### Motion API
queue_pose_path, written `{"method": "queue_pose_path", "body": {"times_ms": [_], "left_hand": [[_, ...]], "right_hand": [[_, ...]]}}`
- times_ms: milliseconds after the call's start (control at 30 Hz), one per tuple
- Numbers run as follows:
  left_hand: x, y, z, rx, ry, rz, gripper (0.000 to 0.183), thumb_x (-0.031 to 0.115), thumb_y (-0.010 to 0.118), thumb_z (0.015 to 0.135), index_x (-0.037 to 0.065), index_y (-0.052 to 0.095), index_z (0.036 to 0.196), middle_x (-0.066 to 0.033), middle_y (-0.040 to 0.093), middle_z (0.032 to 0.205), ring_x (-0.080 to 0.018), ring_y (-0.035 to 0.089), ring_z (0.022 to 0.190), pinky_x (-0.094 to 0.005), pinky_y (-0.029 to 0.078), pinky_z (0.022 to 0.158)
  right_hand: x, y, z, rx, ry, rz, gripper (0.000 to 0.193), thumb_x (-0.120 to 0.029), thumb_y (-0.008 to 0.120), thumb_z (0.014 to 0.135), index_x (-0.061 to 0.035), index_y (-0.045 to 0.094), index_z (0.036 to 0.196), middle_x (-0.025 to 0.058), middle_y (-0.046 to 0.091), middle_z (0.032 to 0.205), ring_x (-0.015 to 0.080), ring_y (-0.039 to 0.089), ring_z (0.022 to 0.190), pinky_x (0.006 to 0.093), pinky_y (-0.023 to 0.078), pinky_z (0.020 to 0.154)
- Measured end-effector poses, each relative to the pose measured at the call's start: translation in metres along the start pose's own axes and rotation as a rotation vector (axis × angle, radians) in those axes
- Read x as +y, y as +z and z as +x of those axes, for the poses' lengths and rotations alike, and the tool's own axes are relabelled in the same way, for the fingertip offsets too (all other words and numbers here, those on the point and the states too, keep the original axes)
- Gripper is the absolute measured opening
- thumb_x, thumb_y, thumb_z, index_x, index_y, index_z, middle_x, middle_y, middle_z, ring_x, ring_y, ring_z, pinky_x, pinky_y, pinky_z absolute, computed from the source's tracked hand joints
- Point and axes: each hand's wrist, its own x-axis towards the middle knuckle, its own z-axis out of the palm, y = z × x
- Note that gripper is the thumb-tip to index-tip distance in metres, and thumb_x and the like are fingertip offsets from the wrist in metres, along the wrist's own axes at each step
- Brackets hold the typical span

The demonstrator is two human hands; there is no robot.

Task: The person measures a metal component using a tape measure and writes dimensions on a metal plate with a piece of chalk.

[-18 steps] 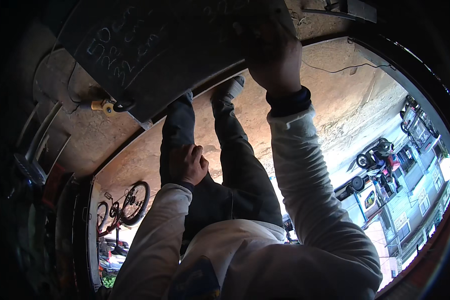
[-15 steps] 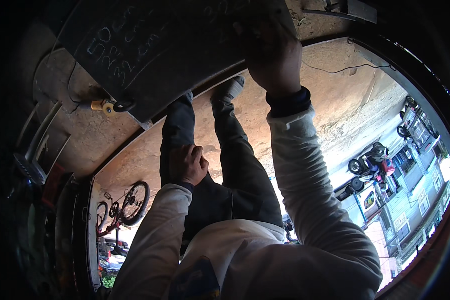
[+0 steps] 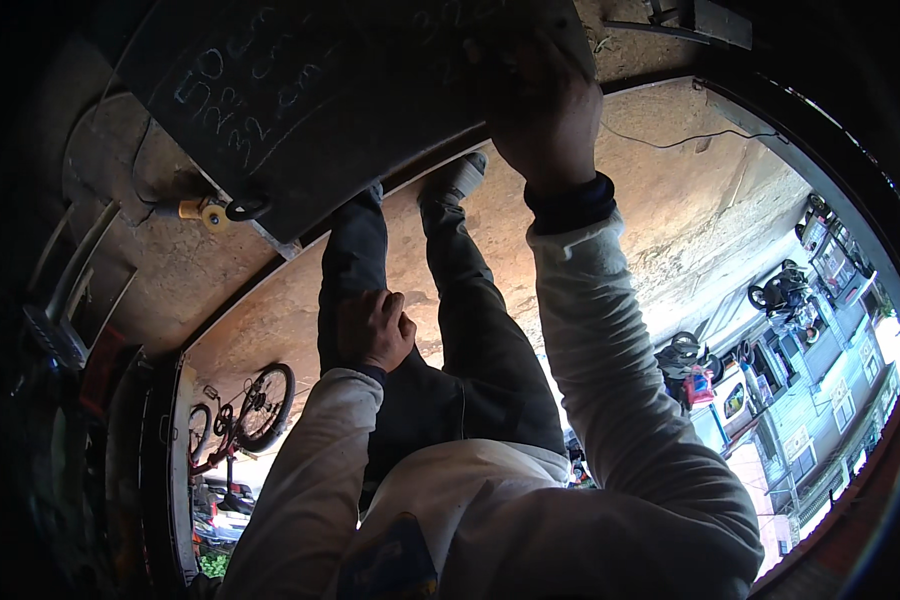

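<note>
My right hand (image 3: 545,125) is raised to a dark flat board (image 3: 310,170) at the top of the head view. Its fingers are closed and bent against the board's surface; deep shadow hides what they hold, if anything. White handwritten marks and a thin line show on the board. My left hand (image 3: 378,330) rests on my left thigh, closed in a loose fist, with nothing seen sticking out of it.
An angle grinder (image 3: 195,211) with a yellow part lies on the earthen floor left of the board. Metal pieces (image 3: 80,290) stand at the far left. A bicycle (image 3: 245,415) is behind on the left; motorcycles (image 3: 690,365) are on the street at right. A cable (image 3: 660,143) crosses the floor.
My right hand and forearm have shifted very slightly left. My left hand stays on the thigh. Out on the street, a motorcycle with red on it has moved down and left in the picture.
</note>
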Motion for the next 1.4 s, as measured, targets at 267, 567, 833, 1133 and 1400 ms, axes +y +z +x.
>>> {"method": "queue_pose_path", "body": {"times_ms": [267, 567, 833, 1133, 1400], "left_hand": [[0.002, -0.003, 0.002, 0.008, 0.002, -0.011, 0.017, 0.015, 0.065, 0.069, 0.009, 0.056, 0.083, -0.0084, 0.055, 0.081, -0.0275, 0.057, 0.079, -0.0435, 0.043, 0.069], [0.001, 0.0, 0.0, 0.013, 0.004, -0.009, 0.019, 0.016, 0.065, 0.069, 0.01, 0.057, 0.084, -0.008, 0.056, 0.083, -0.0272, 0.057, 0.081, -0.044, 0.043, 0.069], [0.002, -0.002, -0.001, 0.008, -0.019, -0.045, 0.018, 0.015, 0.065, 0.068, 0.01, 0.057, 0.084, -0.0083, 0.055, 0.083, -0.0277, 0.057, 0.08, -0.0442, 0.043, 0.069], [-0.002, 0.0, 0.0, -0.006, 0.002, -0.016, 0.019, 0.015, 0.065, 0.068, 0.009, 0.056, 0.084, -0.0087, 0.055, 0.083, -0.0285, 0.057, 0.081, -0.0443, 0.043, 0.069], [0.0, 0.0, 0.002, 0.01, 0.009, 0.004, 0.019, 0.014, 0.064, 0.067, 0.01, 0.057, 0.084, -0.0076, 0.055, 0.083, -0.0272, 0.057, 0.08, -0.0439, 0.043, 0.069]], "right_hand": [[0.002, -0.01, -0.001, -0.104, -0.068, 0.088, 0.014, -0.014, 0.07, 0.084, -0.0109, 0.071, 0.098, 0.0057, 0.07, 0.088, 0.021, 0.068, 0.068, 0.0303, 0.053, 0.057], [0.005, -0.011, 0.003, -0.038, -0.085, 0.147, 0.015, -0.011, 0.069, 0.084, -0.0089, 0.07, 0.099, 0.0074, 0.07, 0.085, 0.021, 0.067, 0.067, 0.0297, 0.052, 0.057], [0.024, -0.031, 0.003, -0.045, -0.227, -0.034, 0.016, -0.002, 0.066, 0.085, -0.0069, 0.07, 0.099, 0.006, 0.066, 0.092, 0.016, 0.063, 0.072, 0.0268, 0.05, 0.06], [0.009, -0.041, 0.026, -0.117, 0.074, 0.25, 0.018, -0.003, 0.061, 0.085, -0.0015, 0.064, 0.103, 0.0175, 0.066, 0.09, 0.0338, 0.066, 0.078, 0.0387, 0.051, 0.065], [0.014, -0.032, 0.023, 0.001, -0.117, 0.268, 0.023, -0.005, 0.065, 0.081, -0.0013, 0.063, 0.104, 0.0193, 0.066, 0.09, 0.0378, 0.065, 0.077, 0.041, 0.051, 0.064]]}}
